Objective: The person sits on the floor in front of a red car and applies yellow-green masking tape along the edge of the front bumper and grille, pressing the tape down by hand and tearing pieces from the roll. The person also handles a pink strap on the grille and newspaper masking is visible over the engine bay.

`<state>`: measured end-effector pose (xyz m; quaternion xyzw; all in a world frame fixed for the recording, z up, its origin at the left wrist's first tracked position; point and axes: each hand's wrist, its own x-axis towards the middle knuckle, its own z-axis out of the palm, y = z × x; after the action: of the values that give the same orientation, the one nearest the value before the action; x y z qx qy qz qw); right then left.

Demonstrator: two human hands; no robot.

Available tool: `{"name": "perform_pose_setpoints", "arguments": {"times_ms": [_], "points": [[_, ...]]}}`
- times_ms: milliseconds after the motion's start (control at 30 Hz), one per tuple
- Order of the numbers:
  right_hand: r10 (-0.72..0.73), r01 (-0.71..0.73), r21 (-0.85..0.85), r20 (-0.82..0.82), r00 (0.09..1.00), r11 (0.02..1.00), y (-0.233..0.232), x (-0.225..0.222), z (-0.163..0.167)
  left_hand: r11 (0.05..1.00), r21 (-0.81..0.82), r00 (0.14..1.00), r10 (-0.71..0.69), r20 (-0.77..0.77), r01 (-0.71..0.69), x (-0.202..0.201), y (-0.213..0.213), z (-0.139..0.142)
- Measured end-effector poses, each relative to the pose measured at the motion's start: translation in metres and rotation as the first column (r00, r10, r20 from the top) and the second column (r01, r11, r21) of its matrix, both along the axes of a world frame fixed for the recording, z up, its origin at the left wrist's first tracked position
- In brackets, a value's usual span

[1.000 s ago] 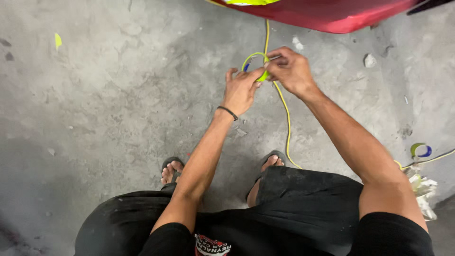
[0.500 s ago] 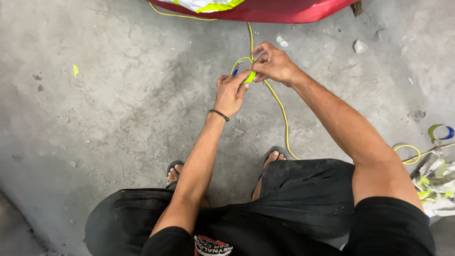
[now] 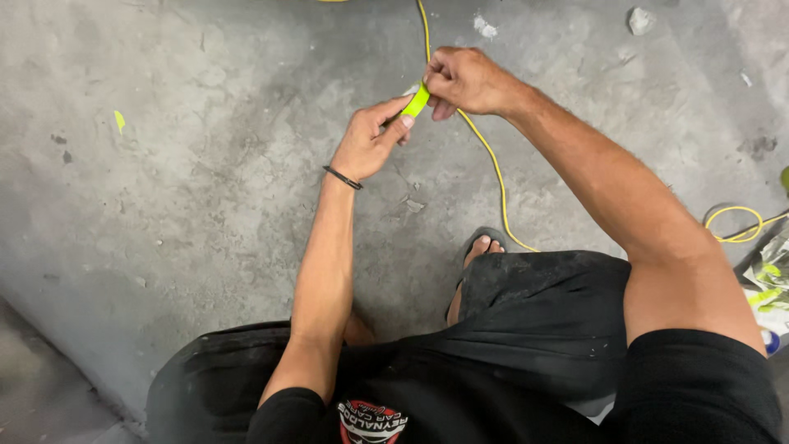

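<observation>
We pinch a short strip of neon-green tape (image 3: 417,102) between both sets of fingers: our left hand (image 3: 367,141) holds its lower end with thumb and forefinger, our right hand (image 3: 465,80) closes over its upper end. The tape sits above the grey concrete floor (image 3: 197,189). A thin yellow cord (image 3: 485,148) runs under our right hand toward our sandalled foot (image 3: 477,251). A black band (image 3: 343,178) circles our left wrist.
</observation>
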<state>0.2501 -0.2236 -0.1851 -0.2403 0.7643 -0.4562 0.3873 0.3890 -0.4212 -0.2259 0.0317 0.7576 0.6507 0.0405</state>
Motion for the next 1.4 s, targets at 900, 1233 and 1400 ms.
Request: {"name": "perform_pose_setpoints", "arguments": {"times_ms": [900,1233,1400], "points": [[-0.033,-0.069,-0.158,-0.569,0.822,0.985,-0.052,-0.018,-0.002,0.573,0.166,0.594,0.793,0.134,-0.802,-0.015,-0.081,-0.044],[-0.123,-0.047,-0.291,-0.541,0.832,0.955,-0.086,-0.045,-0.005,0.848,0.114,0.829,0.529,-0.181,-0.517,-0.075,-0.087,-0.03],[-0.326,0.115,-0.409,-0.493,0.807,0.905,-0.096,-0.048,-0.024,0.694,0.08,0.642,0.699,-0.315,-0.716,-0.092,-0.078,-0.043]]}}
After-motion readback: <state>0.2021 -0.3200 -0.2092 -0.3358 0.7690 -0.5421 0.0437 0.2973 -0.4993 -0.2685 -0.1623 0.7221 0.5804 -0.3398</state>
